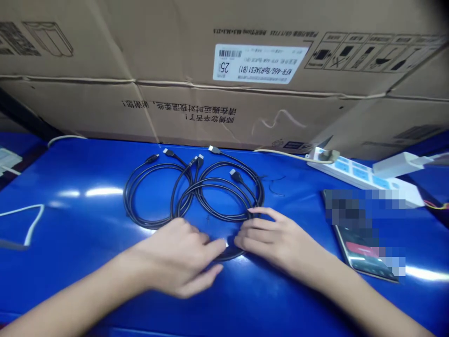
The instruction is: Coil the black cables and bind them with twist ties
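Note:
Several black cables (pixel 196 192) lie in loose coils on the blue table (pixel 87 210), their plug ends pointing toward the cardboard. My left hand (pixel 178 257) rests at the near edge of the coils, its fingers pinched together on a cable loop (pixel 231 255). My right hand (pixel 270 236) meets it from the right, fingertips closed on the same loop, index finger stretched along the coil.
A big cardboard box (pixel 224 84) walls off the back. A white power strip (pixel 361 175) and a phone (pixel 365 252) lie at the right. A white cable (pixel 33 224) loops at the left edge.

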A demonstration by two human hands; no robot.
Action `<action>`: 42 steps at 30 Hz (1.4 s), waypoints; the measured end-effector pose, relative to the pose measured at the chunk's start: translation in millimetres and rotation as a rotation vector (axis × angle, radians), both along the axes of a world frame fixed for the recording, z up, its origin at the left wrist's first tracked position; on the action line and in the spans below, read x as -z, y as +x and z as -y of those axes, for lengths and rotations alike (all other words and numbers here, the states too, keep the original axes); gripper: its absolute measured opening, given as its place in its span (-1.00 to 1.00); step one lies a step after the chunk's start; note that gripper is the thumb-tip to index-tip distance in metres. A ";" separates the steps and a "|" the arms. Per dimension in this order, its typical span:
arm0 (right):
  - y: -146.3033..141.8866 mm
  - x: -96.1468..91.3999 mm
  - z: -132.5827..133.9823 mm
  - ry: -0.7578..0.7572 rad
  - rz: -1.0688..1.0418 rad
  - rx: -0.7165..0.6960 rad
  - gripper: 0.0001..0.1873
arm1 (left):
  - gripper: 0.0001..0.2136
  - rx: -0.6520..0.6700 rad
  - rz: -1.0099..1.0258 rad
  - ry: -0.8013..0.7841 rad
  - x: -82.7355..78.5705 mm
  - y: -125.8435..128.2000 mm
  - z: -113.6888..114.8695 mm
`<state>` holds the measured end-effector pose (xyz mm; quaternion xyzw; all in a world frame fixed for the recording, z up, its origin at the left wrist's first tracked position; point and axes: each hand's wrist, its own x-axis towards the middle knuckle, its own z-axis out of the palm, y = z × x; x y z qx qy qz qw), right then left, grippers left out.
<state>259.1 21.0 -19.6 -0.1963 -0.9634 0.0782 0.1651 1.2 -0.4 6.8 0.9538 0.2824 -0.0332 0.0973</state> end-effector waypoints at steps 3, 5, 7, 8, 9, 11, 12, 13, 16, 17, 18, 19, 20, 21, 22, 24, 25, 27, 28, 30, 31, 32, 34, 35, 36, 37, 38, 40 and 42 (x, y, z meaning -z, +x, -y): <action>-6.2 -1.3 3.5 0.036 -0.034 -0.021 -0.62 | -0.63 -0.067 -0.050 -0.044 6.6 7.4 9.0; -1.5 -6.6 0.2 0.022 -0.054 -0.026 -0.65 | -0.64 -0.090 -0.079 -0.082 9.4 10.4 11.1; 14.1 -13.7 -9.2 0.051 -0.063 0.082 -0.68 | -0.66 -0.114 -0.095 -0.121 8.5 11.4 10.6; 25.5 -16.8 -15.5 0.087 -0.055 0.204 -0.71 | -0.67 -0.136 -0.102 -0.138 7.0 11.3 10.1; 38.1 -18.8 -22.3 0.138 -0.031 0.349 -0.71 | -0.69 -0.159 -0.110 -0.150 5.0 11.0 9.8; 63.0 -19.2 -35.3 0.180 0.073 0.606 -0.62 | -0.71 -0.201 -0.125 -0.151 1.8 10.1 10.1; 73.1 -17.5 -40.6 0.157 0.128 0.703 -0.59 | -0.70 -0.218 -0.128 -0.143 1.0 9.8 10.8; 80.5 -14.8 -44.9 0.105 0.162 0.747 -0.59 | -0.68 -0.229 -0.127 -0.137 1.0 9.7 11.6; 85.5 -4.6 -51.9 -0.036 0.171 0.732 -0.66 | -0.56 -0.263 -0.133 -0.142 3.5 12.2 13.1; 82.6 -1.7 -52.7 -0.064 0.155 0.710 -0.69 | -0.53 -0.277 -0.142 -0.153 4.2 14.1 13.1; 78.8 0.4 -53.2 -0.086 0.141 0.694 -0.72 | -0.52 -0.290 -0.151 -0.163 4.3 16.6 13.0; 74.7 1.7 -53.2 -0.106 0.121 0.680 -0.74 | -0.52 -0.302 -0.159 -0.170 3.7 19.4 12.8; 71.1 2.2 -53.1 -0.124 0.100 0.669 -0.76 | -0.52 -0.315 -0.165 -0.170 2.5 22.7 12.4; 68.4 1.9 -52.9 -0.135 0.079 0.661 -0.76 | -0.50 -0.329 -0.168 -0.169 0.7 26.4 12.0; 66.7 1.3 -52.7 -0.138 0.055 0.658 -0.76 | -0.47 -0.345 -0.167 -0.164 -1.3 30.4 11.6; 66.2 0.5 -52.8 -0.123 -0.017 0.674 -0.77 | -0.42 -0.380 -0.155 -0.143 -4.9 39.6 10.2; 66.8 0.9 -53.3 -0.104 -0.062 0.698 -0.77 | -0.42 -0.394 -0.152 -0.133 -5.9 44.6 9.5; 68.1 4.0 -55.4 -0.056 -0.152 0.761 -0.68 | -0.52 -0.403 -0.155 -0.117 -5.5 54.7 8.2; 68.4 6.7 -57.0 -0.038 -0.191 0.786 -0.63 | -0.59 -0.398 -0.161 -0.109 -4.3 59.2 7.8; 67.8 12.7 -60.9 -0.026 -0.248 0.808 -0.63 | -0.67 -0.382 -0.171 -0.103 -0.9 65.6 8.0; 67.1 15.4 -62.8 -0.031 -0.271 0.808 -0.67 | -0.67 -0.374 -0.165 -0.106 0.4 66.8 8.6; 66.3 17.4 -64.4 -0.041 -0.293 0.806 -0.71 | -0.66 -0.374 -0.152 -0.115 1.1 66.5 9.3; 65.3 18.0 -66.3 -0.068 -0.339 0.804 -0.75 | -0.67 -0.404 -0.101 -0.168 -0.4 61.4 10.5; 65.4 16.4 -66.4 -0.082 -0.363 0.806 -0.76 | -0.68 -0.423 -0.065 -0.220 -2.7 57.3 10.4; 66.1 13.7 -65.9 -0.092 -0.386 0.810 -0.76 | -0.68 -0.438 -0.017 -0.283 -5.8 52.6 9.7; 67.5 9.9 -64.9 -0.099 -0.409 0.817 -0.76 | -0.67 -0.450 0.040 -0.358 -9.4 48.0 8.3; 69.4 5.5 -63.7 -0.099 -0.431 0.827 -0.76 | -0.66 -0.455 0.099 -0.453 -13.1 43.7 6.5; 73.7 -4.5 -60.6 -0.083 -0.467 0.848 -0.76 | -0.62 -0.453 0.222 -0.660 -19.8 37.8 2.5; 75.8 -13.3 -56.9 -0.091 -0.517 0.877 -0.75 | -0.62 -0.464 0.319 -0.805 -24.2 35.9 0.1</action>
